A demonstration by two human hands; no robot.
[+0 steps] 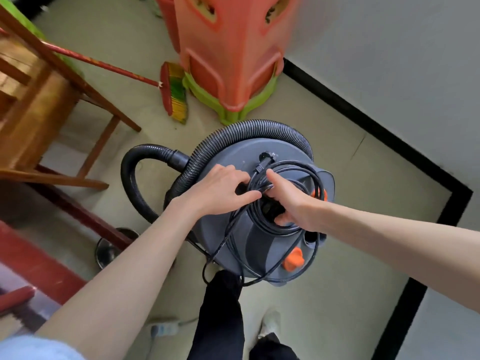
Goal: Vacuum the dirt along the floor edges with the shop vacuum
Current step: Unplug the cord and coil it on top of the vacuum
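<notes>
Toward the floor's left edge, a wooden chair (39,113) and a broom (172,92) are seen beside stacked plastic stools (231,55). The shop vacuum (259,211) stands mid-floor, near the black baseboard (363,120) at the right edge, its hose (145,178) looped leftward. The left hand (220,190) is laid on the lid, thumb and fingers pinched around the coiled power cord (285,175). The right hand (288,201) is curled into the coil; its grip holds cord strands. If loops are pulled unevenly, tangling or snagging on the orange latch (293,261) could be caused.
</notes>
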